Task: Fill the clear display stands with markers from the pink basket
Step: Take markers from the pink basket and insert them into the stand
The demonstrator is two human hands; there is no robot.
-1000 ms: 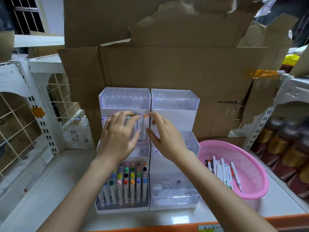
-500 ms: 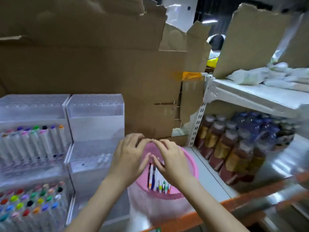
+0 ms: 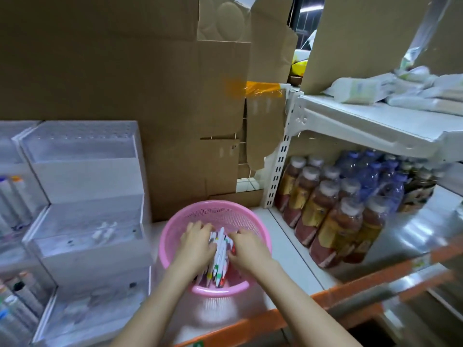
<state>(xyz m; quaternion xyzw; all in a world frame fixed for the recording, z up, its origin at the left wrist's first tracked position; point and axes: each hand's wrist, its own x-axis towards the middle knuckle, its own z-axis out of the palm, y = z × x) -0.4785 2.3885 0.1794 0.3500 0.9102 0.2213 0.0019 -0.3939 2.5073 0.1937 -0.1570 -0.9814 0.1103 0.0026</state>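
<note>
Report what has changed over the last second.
Both hands left the tiered clear plastic display stands and moved right and down into the round pink plastic basket. The left hand and right hand now grip a bundle of white markers with coloured caps between them. The basket, the stands and the brown-filled bottles on the side shelf stayed put.

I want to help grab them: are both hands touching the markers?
Touching. The head view shows the left hand and right hand gripping the markers from both sides in the basket.
</note>
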